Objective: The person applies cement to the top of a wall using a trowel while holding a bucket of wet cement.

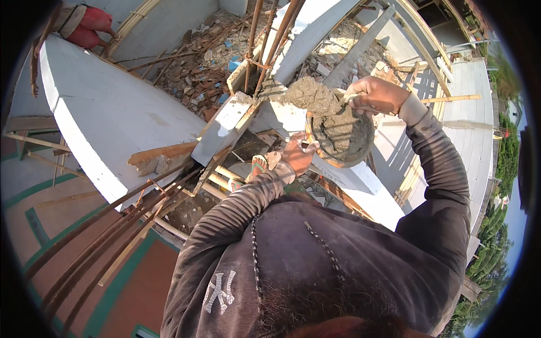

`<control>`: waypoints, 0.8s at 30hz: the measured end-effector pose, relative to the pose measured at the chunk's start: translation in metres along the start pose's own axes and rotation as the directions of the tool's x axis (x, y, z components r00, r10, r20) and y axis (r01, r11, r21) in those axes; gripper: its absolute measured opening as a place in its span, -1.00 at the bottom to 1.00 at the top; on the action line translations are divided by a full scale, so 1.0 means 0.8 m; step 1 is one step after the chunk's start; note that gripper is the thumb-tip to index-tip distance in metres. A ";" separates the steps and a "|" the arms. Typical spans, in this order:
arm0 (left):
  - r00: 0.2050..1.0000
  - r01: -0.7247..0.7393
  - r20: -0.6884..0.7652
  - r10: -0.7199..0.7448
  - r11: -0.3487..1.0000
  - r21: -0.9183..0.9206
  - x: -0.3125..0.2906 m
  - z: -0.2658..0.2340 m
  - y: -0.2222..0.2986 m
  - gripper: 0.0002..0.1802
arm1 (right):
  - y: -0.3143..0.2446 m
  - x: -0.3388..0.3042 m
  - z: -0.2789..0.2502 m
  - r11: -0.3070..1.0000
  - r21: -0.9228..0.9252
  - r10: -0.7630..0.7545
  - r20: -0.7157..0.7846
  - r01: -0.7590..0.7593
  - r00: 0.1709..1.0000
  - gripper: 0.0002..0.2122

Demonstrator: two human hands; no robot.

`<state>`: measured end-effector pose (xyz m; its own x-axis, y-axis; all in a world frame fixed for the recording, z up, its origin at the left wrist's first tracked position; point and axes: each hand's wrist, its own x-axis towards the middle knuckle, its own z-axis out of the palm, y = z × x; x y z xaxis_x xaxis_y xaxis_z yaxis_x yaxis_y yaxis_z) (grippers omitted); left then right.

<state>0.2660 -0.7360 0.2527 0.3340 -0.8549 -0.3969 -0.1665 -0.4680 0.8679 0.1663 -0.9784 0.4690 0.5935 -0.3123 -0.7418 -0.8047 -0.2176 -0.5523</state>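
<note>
My left hand (297,155) is closed on the near-left rim of a round bucket (340,164), which is tilted and holds wet grey mortar (345,135). Above the bucket's far side, my right hand (380,94) grips the handle of a trowel (354,97). A large heap of mortar (311,94) lies just left of that hand and hides most of the blade. I cannot tell whether the heap rests on the trowel or on the wall top. Close to the heap, a column form of boards (230,121) stands around upright rusty rebar (253,48).
White block walls (129,112) run off to the left and right. Broken rubble (197,79) fills the space beyond. Long rebar rods (107,236) jut toward the lower left, above a lower floor. At upper left, a person in red shorts (93,25) is partly visible. My sandalled foot (258,164) is below.
</note>
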 end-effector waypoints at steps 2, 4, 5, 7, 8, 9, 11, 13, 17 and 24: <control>0.991 0.084 0.120 -0.067 0.985 -0.149 0.002 -0.008 0.004 -0.47 | -0.025 0.096 -0.008 0.985 -0.171 0.054 0.083 -0.039 0.995 -0.77; 0.981 0.119 0.172 -0.087 0.975 -0.188 0.006 0.003 -0.003 -0.45 | -0.074 0.161 -0.003 0.895 -0.411 0.234 0.101 -0.174 0.967 -0.72; 0.975 0.138 0.201 -0.097 0.969 -0.203 0.008 0.009 -0.006 -0.44 | -0.084 0.183 0.001 0.822 -0.501 0.338 0.047 -0.270 0.940 -0.68; 0.988 0.108 0.125 -0.085 0.976 -0.188 0.001 -0.001 0.009 -0.43 | -0.106 0.190 0.017 0.644 -0.758 0.175 0.009 -0.108 0.985 -0.68; 0.997 0.050 0.072 -0.042 0.991 -0.126 0.001 0.000 0.004 -0.41 | -0.106 0.180 0.021 0.659 -0.745 0.179 0.018 -0.106 0.984 -0.71; 0.990 0.095 0.118 -0.081 0.988 -0.119 0.000 -0.009 0.011 -0.40 | -0.112 0.171 0.025 0.671 -0.734 0.186 0.031 -0.104 0.982 -0.74; 0.972 0.126 0.209 -0.111 0.990 -0.058 -0.003 -0.025 0.028 -0.38 | -0.080 0.152 0.016 0.870 -0.490 0.097 0.074 -0.049 0.992 -0.77; 0.960 0.035 0.275 -0.056 0.996 0.079 0.003 -0.027 0.021 -0.37 | -0.076 0.094 0.018 0.974 -0.222 0.050 0.015 -0.046 0.999 -0.81; 0.913 -0.194 0.402 0.075 0.944 0.265 0.019 -0.018 0.005 -0.38 | 0.006 0.003 0.017 0.986 0.002 -0.163 -0.109 0.164 0.981 -0.79; 0.972 -0.020 0.232 0.043 0.995 -0.098 0.012 -0.013 0.005 -0.56 | 0.098 -0.144 0.088 0.867 -0.393 0.093 -0.477 -0.307 0.874 -0.62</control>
<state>0.2779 -0.7435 0.2555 0.1018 -0.9028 -0.4178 -0.0812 -0.4261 0.9010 0.0357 -0.8948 0.4842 0.4382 -0.7344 -0.5183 -0.8842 -0.4560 -0.1014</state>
